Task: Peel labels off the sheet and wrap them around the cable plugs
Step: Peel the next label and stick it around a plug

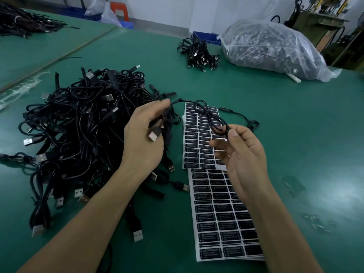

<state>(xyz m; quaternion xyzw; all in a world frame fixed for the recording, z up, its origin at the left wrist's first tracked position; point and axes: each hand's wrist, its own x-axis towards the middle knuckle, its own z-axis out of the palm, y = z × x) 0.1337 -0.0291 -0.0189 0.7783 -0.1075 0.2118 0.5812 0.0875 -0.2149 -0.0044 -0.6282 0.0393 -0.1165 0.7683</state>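
Note:
A long white sheet of black labels [218, 203] lies on the green table in front of me, with a second sheet [199, 134] overlapping its far end. My left hand [145, 140] grips a black USB cable near its silver plug [153, 136]. My right hand [242, 154] pinches a looped part of the cable [208, 117] between thumb and forefinger above the far sheet. Both hands hover over the table. Whether it is one cable or two, I cannot tell.
A big tangled pile of black USB cables [78, 131] fills the table to the left. One loose cable [244, 119] lies right of the sheets. A small bundle [199, 53] and a clear plastic bag of cables [271, 48] sit at the far right.

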